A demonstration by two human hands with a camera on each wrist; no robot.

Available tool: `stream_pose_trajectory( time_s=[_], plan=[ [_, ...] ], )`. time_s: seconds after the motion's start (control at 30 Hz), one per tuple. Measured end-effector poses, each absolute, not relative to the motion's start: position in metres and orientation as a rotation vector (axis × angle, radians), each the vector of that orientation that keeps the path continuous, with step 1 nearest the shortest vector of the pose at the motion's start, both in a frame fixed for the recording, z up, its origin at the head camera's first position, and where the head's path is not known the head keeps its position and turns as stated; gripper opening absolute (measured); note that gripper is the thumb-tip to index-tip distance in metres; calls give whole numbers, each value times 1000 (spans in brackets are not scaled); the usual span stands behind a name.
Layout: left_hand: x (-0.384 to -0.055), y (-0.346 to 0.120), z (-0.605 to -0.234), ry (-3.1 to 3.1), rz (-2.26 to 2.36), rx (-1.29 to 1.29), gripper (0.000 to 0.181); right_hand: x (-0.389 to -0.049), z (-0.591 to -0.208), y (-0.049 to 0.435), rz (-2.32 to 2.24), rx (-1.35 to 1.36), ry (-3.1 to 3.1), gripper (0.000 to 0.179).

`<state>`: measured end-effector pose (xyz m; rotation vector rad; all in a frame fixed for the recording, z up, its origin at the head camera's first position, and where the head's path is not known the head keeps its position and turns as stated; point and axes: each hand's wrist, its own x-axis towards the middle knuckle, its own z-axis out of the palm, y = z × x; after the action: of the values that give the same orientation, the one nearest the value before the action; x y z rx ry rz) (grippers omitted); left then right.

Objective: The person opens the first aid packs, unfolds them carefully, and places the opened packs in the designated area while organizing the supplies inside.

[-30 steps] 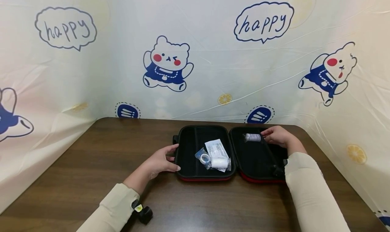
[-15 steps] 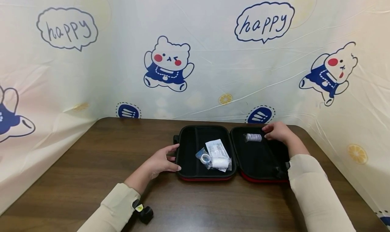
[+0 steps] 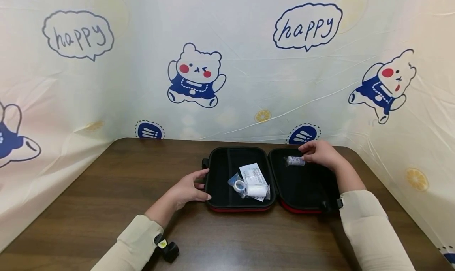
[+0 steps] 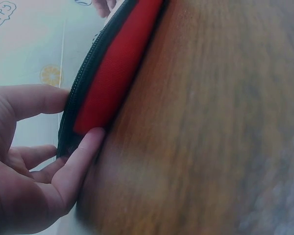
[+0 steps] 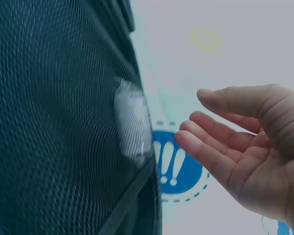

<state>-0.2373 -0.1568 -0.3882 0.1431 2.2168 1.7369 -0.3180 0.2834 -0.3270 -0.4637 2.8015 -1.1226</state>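
A black-lined zip case (image 3: pixel 217 180) with a red shell (image 4: pixel 110 73) lies unfolded on the table. My left hand (image 3: pixel 185 189) holds the left edge of its left half, thumb at the front corner and fingers along the side. That half contains a white bandage roll (image 3: pixel 256 190) in clear wrap, a small tape roll (image 3: pixel 239 185) and a printed white packet (image 3: pixel 251 172). My right hand (image 3: pixel 321 154) hovers over the far edge of the right half, its fingers loosely bent around nothing. Beside its fingertips a small wrapped roll (image 3: pixel 296 160) lies behind dark mesh (image 5: pixel 54 127).
The brown wooden table (image 3: pixel 135 184) extends left and in front of the case. A printed cloth backdrop (image 3: pixel 249 85) rises behind the table and along both sides. A black wrist device (image 3: pixel 167 249) sits under the left sleeve.
My right hand has lifted and shifted slightly left along the far edge of the case's right half, closer to the small roll. The left hand has stayed in place.
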Motion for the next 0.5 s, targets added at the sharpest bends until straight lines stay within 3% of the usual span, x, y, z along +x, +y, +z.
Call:
stream_pose_trajectory(
  time_s=[0.5],
  plan=[
    [-236,-157,-388,2209,1745,130,89,-284,-325,255,-1156,-584,2868,28]
  ],
)
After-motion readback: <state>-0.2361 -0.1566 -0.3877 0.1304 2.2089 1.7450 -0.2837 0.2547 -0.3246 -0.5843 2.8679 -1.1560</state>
